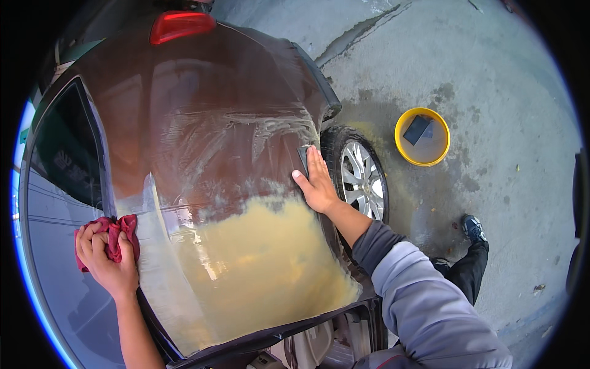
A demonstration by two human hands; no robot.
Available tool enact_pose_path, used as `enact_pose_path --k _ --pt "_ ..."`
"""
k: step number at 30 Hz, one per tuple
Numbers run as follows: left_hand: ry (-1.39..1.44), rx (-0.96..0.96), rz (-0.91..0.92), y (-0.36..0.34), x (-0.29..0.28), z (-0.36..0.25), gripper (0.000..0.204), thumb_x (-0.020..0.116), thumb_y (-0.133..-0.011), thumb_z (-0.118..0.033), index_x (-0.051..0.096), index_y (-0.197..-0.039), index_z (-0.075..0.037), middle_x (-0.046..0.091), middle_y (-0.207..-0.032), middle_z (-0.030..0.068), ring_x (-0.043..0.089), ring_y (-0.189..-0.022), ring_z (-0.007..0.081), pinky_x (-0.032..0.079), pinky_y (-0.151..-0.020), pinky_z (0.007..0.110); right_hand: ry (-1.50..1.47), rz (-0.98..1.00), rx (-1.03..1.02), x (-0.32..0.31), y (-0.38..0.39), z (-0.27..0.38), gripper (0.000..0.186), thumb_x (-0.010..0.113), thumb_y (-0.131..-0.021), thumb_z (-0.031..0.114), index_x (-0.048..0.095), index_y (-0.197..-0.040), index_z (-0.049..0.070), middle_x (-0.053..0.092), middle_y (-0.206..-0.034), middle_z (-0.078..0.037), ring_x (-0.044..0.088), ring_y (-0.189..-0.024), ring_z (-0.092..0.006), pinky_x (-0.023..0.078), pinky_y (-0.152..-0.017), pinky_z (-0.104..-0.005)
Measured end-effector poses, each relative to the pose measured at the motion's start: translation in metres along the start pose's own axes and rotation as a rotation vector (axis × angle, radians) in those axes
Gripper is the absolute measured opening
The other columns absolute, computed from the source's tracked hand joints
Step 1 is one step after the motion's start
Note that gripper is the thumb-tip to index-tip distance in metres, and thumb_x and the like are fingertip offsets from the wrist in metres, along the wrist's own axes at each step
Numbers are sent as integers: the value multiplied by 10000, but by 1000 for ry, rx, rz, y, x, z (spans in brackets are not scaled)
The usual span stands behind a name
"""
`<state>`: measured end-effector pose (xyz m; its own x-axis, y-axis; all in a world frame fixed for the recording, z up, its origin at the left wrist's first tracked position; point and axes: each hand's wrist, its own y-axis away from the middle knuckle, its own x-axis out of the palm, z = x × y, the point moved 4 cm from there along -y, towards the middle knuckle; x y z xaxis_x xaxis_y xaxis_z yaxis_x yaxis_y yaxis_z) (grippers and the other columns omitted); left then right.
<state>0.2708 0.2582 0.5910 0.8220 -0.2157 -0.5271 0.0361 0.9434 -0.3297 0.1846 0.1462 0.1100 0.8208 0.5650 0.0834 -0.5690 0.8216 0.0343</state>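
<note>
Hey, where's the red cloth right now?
In the head view, the red cloth is at the left, bunched in the left hand, between the car's side window and the tan-coated panel.

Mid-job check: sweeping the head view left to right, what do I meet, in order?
Left hand gripping a bunched red cloth → red tail light → right hand laid flat with a dark pad under its fingers → silver wheel rim → yellow bucket → dark shoe.
</note>
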Motion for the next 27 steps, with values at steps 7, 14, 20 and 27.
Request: enact_pose_path --k 7,14,20,27 --pt "-2 -4 -8 -1 -2 0 199 801 -866 -143 691 -1006 -53 683 -1284 113 544 -1368 430 403 -1180 531 -26 -111 -178 25 120 -42 625 540 -1109 188 352 -1643 -76 353 -1713 -308 337 -1608 -439 280 -1325 -477" --pt "25 -20 -15 2 2 6 219 803 -888 -160 700 -1030 -29 681 -1269 125 561 -1322 424 415 -1164 520 128 -80 51 -46 173 -46 288 627 -1040 97 704 -1294 -15 768 -1135 -258 768 -1020 -414 628 -884 -471" --pt "-29 -204 103 -23 -6 -29 202 729 -989 -191 704 -1054 -1 672 -1198 131 591 -1173 390 466 -1020 493 164 -525 533 -180 163 -130 291 546 -1071 194 720 -1196 -3 753 -979 -317 738 -957 -516 584 -865 -567" --pt "627 -102 202 -50 82 -315 191 828 -859 -149 674 -894 -42 686 -1076 116 624 -1063 389 487 -956 525 358 -499 799 -341 114 -210 371 628 -1060 317 746 -1151 -23 778 -1059 -293 752 -1045 -469 587 -935 -505"
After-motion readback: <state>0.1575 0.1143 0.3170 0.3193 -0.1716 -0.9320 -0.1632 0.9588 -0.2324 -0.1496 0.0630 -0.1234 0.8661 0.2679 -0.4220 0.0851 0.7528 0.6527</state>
